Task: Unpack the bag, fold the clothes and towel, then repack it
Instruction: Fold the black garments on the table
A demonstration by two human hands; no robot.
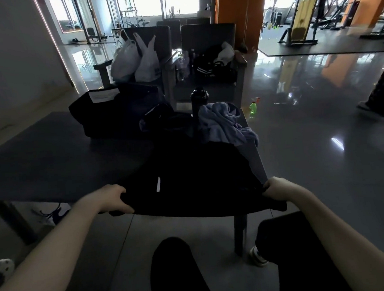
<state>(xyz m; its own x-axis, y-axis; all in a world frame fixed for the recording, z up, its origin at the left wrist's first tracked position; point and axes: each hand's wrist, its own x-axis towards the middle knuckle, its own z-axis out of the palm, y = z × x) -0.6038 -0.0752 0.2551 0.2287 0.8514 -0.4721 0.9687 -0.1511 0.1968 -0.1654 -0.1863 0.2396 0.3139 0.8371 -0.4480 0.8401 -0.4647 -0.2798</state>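
Dim gym, grey worktop (pixel 51 159); black garment (pixel 189 179) over near edge, left hand (pixel 113 199), right hand (pixel 278 189) fingers clamped on its corners.

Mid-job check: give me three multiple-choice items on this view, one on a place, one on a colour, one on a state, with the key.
1. Where is the green spray bottle?
A. on the floor, right of the table
B. on a shelf
C. in a sink

2. What colour is the crumpled towel?
A. red
B. yellow
C. pale purple

3. How is the black garment handled?
A. lying untouched
B. gripped at two ends
C. hanging on a hook

Key:
1 A, it stands on the floor past the table's right edge.
2 C, its folds show pale purple.
3 B, the left hand and right hand each grip a near end.
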